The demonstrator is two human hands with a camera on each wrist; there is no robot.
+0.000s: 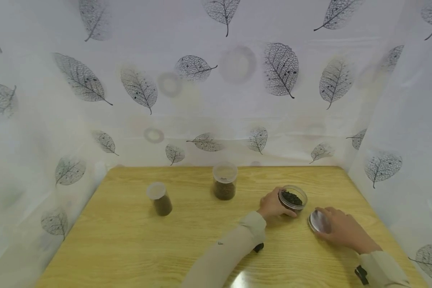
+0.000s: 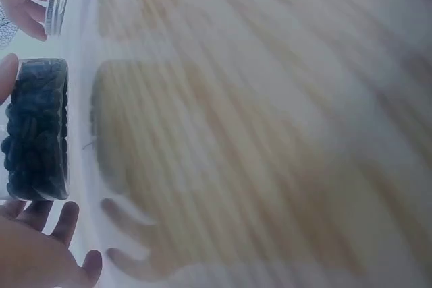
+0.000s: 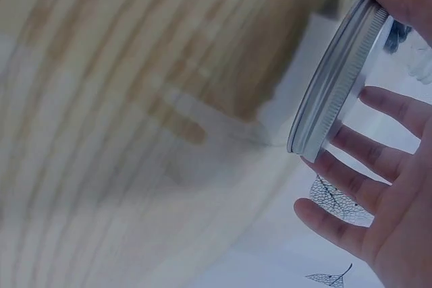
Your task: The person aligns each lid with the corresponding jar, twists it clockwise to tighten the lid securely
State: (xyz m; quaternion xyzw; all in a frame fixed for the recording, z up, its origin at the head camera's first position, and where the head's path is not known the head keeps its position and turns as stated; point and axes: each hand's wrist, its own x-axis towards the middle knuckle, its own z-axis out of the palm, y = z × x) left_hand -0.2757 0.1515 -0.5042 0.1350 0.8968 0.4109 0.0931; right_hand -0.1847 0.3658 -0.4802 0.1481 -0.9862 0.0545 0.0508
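Note:
My left hand (image 1: 272, 205) grips an open clear jar (image 1: 303, 196) at the right side of the wooden table. Dark, lumpy pieces (image 2: 37, 129) fill the jar, shown close up in the left wrist view with thumb and fingers around its wall. Just right of the jar, my right hand (image 1: 345, 231) pinches a round silver screw lid (image 1: 318, 222). The right wrist view shows the ridged edge of this lid (image 3: 341, 75) tilted above the table, with the thumb on its upper end and fingertips along its lower side.
At the table's back middle stands a lidded clear jar (image 1: 225, 190) part full of brown contents. A narrower lidded jar (image 1: 162, 205), also with brown contents, is further left. White leaf-printed sheeting (image 1: 237, 104) closes off the back and sides of the wooden table (image 1: 129, 248).

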